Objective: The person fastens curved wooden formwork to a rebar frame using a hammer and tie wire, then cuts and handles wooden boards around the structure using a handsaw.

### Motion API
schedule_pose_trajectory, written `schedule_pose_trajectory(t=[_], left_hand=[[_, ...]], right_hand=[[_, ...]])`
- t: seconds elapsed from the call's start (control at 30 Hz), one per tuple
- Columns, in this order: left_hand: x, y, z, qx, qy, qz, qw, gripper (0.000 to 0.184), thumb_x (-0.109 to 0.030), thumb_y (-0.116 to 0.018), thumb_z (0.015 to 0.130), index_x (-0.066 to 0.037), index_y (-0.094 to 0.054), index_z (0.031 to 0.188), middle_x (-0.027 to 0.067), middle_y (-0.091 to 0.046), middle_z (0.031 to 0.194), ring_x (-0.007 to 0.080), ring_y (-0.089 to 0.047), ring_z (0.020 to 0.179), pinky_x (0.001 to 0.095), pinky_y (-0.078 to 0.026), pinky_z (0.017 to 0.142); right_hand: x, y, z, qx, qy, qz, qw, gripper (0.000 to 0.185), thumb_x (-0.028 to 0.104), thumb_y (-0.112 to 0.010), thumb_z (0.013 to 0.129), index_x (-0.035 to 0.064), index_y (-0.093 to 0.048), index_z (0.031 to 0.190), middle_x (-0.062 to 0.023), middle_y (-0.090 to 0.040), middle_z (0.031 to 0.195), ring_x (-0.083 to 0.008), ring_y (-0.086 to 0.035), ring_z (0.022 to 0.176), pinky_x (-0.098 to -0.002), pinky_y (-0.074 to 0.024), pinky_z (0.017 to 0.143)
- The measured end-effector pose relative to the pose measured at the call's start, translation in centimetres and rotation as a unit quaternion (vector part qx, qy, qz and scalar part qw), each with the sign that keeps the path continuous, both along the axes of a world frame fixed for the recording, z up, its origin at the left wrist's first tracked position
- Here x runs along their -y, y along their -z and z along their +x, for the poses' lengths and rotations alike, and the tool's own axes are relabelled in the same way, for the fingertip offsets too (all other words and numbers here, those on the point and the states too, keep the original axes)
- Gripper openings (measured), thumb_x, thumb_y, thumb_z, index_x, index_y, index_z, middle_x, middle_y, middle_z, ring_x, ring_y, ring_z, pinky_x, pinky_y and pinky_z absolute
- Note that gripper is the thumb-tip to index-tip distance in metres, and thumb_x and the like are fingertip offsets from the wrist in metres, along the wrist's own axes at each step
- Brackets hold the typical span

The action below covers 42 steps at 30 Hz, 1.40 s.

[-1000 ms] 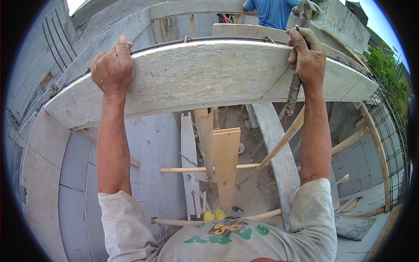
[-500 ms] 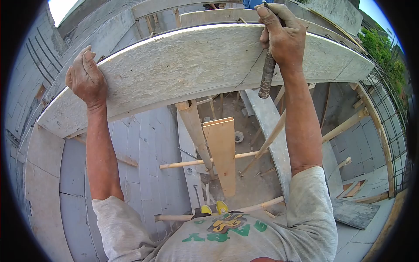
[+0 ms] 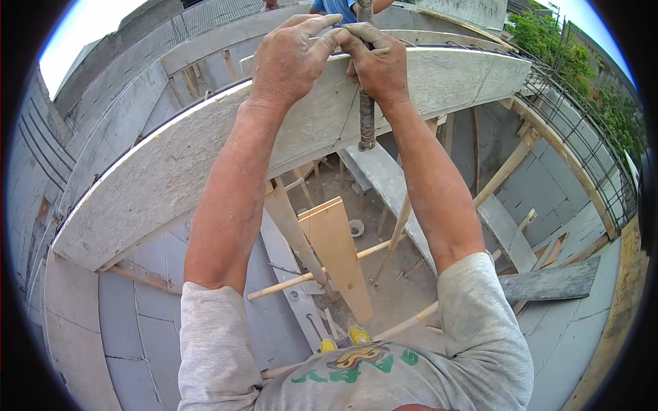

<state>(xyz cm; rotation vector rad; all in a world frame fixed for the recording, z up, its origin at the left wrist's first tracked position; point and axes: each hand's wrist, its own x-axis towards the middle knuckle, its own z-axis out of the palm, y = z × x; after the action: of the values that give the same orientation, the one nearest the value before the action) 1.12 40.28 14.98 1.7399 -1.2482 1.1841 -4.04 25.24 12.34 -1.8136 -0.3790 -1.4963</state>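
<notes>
In the head view, the right hand (image 3: 378,60) has its lower fingers curled around a hammer (image 3: 367,125), whose wrapped handle hangs below the grip, against the near side of a rough pale board (image 3: 181,152); the hammer's head is not visible. The left hand (image 3: 291,63) meets the right at the fingertips, just above the board's top edge. Whether the left hand's fingertips pinch anything small between them, I cannot tell.

The board runs beneath both hands and out to either side. Beyond the grip is a person in blue (image 3: 332,7). Well below it are a plywood strip (image 3: 336,255), a round wooden pole (image 3: 281,285) and yellow shoes (image 3: 359,334).

With the right hand's fingers shared between handle and fingertip contact, a loosened curl could drop the hammer into the space below. A dark crack-like line under the grip might spread if the board were struck nearby.
</notes>
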Motion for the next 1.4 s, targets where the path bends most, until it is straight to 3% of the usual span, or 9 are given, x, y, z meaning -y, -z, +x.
schedule_pose_trajectory(t=[0.17,0.27,0.37,0.43,0.53,0.77,0.87,1.03,1.4], left_hand=[[0.3,0.0,0.2,-0.076,0.047,-0.015,0.996,0.032,-0.041,-0.066,0.088,-0.015,-0.074,0.105,0.0052,-0.072,0.105,0.0155,-0.070,0.073,0.0303,-0.057,0.067],[0.1,-0.1,-0.5,-0.058,-0.001,-0.007,0.998,0.025,-0.027,-0.065,0.091,-0.012,-0.072,0.111,0.0038,-0.074,0.093,0.0123,-0.070,0.081,0.0263,-0.055,0.070],[0.5,-0.4,-1.9,-0.055,0.080,-0.121,0.988,0.021,-0.022,-0.063,0.090,-0.004,-0.074,0.093,0.0119,-0.070,0.073,0.0229,-0.069,0.071,0.0352,-0.051,0.065],[0.2,-0.7,-2.4,-0.067,0.085,-0.138,0.985,0.020,-0.019,-0.063,0.090,-0.003,-0.073,0.085,0.0105,-0.068,0.066,0.0200,-0.066,0.062,0.0352,-0.049,0.058],[-0.2,-0.4,-2.2,-0.096,0.104,-0.121,0.982,0.020,-0.018,-0.063,0.090,-0.002,-0.072,0.082,0.0107,-0.067,0.065,0.0170,-0.064,0.059,0.0347,-0.048,0.056],[0.0,0.0,-1.7,-0.133,0.171,-0.183,0.959,0.023,-0.018,-0.061,0.093,0.002,-0.071,0.089,0.0088,-0.069,0.068,0.0159,-0.066,0.065,0.0322,-0.050,0.060],[-0.2,0.0,-1.2,-0.036,0.135,-0.182,0.973,0.023,-0.017,-0.058,0.095,0.002,-0.070,0.099,0.0078,-0.070,0.075,0.0145,-0.067,0.071,0.0293,-0.051,0.062],[0.1,0.3,-1.7,-0.131,0.169,-0.183,0.960,0.022,-0.016,-0.055,0.097,-0.001,-0.066,0.109,0.0051,-0.065,0.074,0.0118,-0.061,0.066,0.0271,-0.048,0.060],[0.2,1.1,-1.7,0.077,0.058,-0.119,0.988,0.016,-0.014,-0.058,0.095,-0.003,-0.070,0.097,0.0128,-0.065,0.075,0.0227,-0.063,0.066,0.0335,-0.047,0.061]], right_hand=[[-0.2,0.0,-0.1,0.007,0.053,-0.050,0.997,0.017,0.024,-0.070,0.085,0.0103,-0.074,0.094,-0.0103,-0.070,0.082,-0.0253,-0.065,0.071,-0.0352,-0.0504,0.067],[-0.3,0.2,0.0,0.006,0.069,-0.065,0.995,0.017,0.023,-0.071,0.084,0.0099,-0.074,0.095,-0.0112,-0.070,0.082,-0.0253,-0.065,0.071,-0.0358,-0.0501,0.066],[-0.3,0.3,-0.3,0.017,0.074,-0.062,0.995,0.017,0.021,-0.071,0.084,0.0093,-0.074,0.096,-0.0112,-0.070,0.081,-0.0240,-0.064,0.069,-0.0359,-0.0497,0.064],[-0.1,0.7,-0.7,0.078,0.104,-0.083,0.988,0.017,0.021,-0.072,0.084,0.0088,-0.074,0.095,-0.0109,-0.069,0.079,-0.0233,-0.063,0.067,-0.0355,-0.0492,0.062],[0.2,0.2,-2.7,-0.113,0.081,-0.055,0.989,0.030,0.024,-0.063,0.093,0.0153,-0.064,0.122,-0.0164,-0.068,0.112,-0.0335,-0.068,0.092,-0.0368,-0.0501,0.091],[-0.1,2.8,-6.1,0.080,0.174,-0.032,0.981,0.014,0.018,-0.072,0.084,0.0076,-0.073,0.095,-0.0092,-0.065,0.075,-0.0221,-0.061,0.065,-0.0343,-0.0480,0.060],[-1.2,6.9,-9.5,0.033,0.204,0.034,0.978,0.013,0.016,-0.072,0.085,0.0064,-0.072,0.095,-0.0093,-0.065,0.078,-0.0214,-0.060,0.066,-0.0343,-0.0478,0.059],[-3.4,15.5,-11.7,-0.080,0.205,0.134,0.966,0.015,0.016,-0.072,0.084,0.0039,-0.072,0.093,-0.0121,-0.065,0.079,-0.0238,-0.062,0.070,-0.0353,-0.0480,0.063],[-6.4,17.5,-5.7,-0.214,0.132,0.341,0.906,0.024,0.024,-0.071,0.085,0.0014,-0.071,0.092,-0.0183,-0.068,0.080,-0.0317,-0.065,0.073,-0.0379,-0.0484,0.069]])
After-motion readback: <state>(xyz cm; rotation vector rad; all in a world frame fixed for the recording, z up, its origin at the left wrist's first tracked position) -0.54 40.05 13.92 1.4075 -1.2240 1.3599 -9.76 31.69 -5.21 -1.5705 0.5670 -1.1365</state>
